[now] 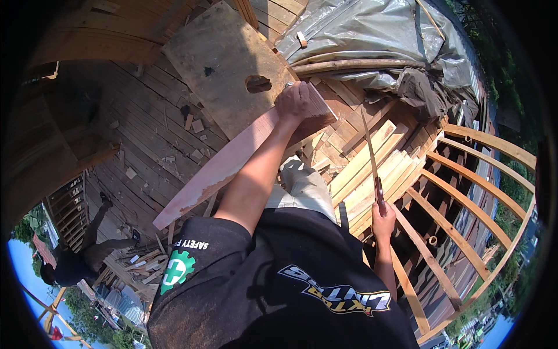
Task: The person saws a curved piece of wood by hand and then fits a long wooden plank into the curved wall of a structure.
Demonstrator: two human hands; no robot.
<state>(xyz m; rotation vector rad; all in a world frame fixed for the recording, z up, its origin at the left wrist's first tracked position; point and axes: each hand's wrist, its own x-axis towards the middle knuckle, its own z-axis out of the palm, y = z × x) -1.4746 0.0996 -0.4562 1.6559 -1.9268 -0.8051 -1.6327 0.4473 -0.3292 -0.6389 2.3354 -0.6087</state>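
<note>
A long, pinkish-brown wooden plank [232,160] runs from the lower left up toward the middle, its far end by a plywood sheet [215,64] with a hole in it. Near that end, my left hand [292,103] is closed over the plank. A small bit of metal glints beside its fingers, too little to name. My right hand [383,222] grips the brown handle of a handsaw [371,145] off to the right. The saw points up and away, its narrow blade seen nearly edge-on and apart from the plank.
Pale timber strips [372,168] lie to the right beside a curved slatted railing [465,200]. A grey tarp [360,35] covers a pile at the back. Offcuts litter the plank floor [136,145]. Another person [81,262] is at lower left, near scrap wood [139,267].
</note>
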